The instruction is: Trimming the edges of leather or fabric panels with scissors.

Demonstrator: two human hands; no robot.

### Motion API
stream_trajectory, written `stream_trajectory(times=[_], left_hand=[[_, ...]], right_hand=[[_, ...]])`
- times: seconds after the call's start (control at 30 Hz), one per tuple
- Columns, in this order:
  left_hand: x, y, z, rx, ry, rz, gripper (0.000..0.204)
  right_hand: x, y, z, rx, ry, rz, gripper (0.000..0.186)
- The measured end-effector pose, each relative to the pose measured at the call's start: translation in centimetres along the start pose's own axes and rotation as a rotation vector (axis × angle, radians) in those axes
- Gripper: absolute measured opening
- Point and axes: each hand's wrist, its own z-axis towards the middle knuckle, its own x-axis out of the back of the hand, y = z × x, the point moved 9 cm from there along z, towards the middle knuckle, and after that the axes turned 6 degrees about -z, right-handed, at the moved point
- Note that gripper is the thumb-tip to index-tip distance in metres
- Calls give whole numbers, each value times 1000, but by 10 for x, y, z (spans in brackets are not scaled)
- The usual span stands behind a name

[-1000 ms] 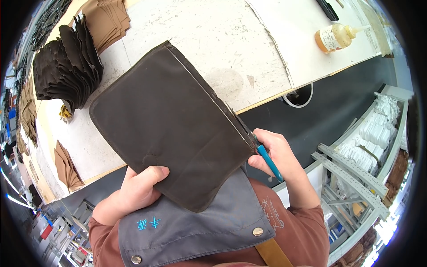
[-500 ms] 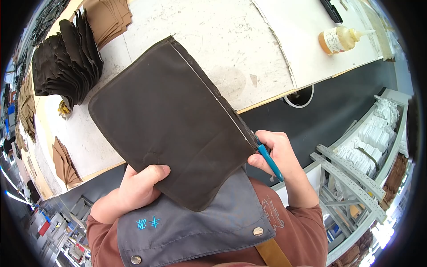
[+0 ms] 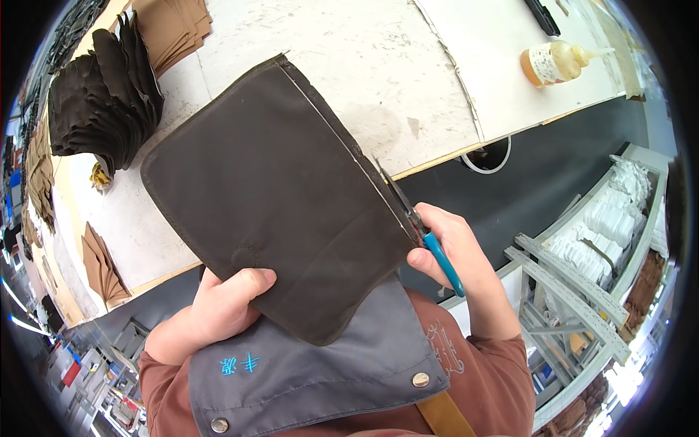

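A large dark brown fabric panel (image 3: pixel 262 182) with rounded lower corners is held up in front of me, tilted. My left hand (image 3: pixel 231 298) grips its lower left edge, thumb on top and fingers hidden beneath. In my right hand (image 3: pixel 455 247) is a pair of scissors (image 3: pixel 441 264) with teal handles, closed in by the thumb and fingers at the panel's lower right edge. Their dark blades point up and away along that edge, beside a pale line running down the fabric. How the lower fingers sit in the handles is partly hidden.
A thick stack of dark fabric pieces (image 3: pixel 102 109) stands on the white table (image 3: pixel 349 65) at far left, near brown sheets (image 3: pixel 171 33) and a small brown stack (image 3: pixel 102 266). At far right are a glue bottle (image 3: pixel 557 64) and a black tool (image 3: pixel 542 16). A metal rack (image 3: pixel 571 284) stands right.
The scissor blades, mostly hidden before, now show along the panel's right edge, pointing away from me. The panel has shifted slightly left and away; my left hand keeps its grip.
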Motion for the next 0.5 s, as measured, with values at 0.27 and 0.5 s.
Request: stream_trajectory(times=[0.27, 0.5], left_hand=[[0, 0, 0, 49, -33, -24, 54], [-1, 0, 2, 54, -40, -30, 54]], right_hand=[[-7, 7, -1, -139, -102, 119, 63], [-4, 8, -2, -132, -86, 94, 60]])
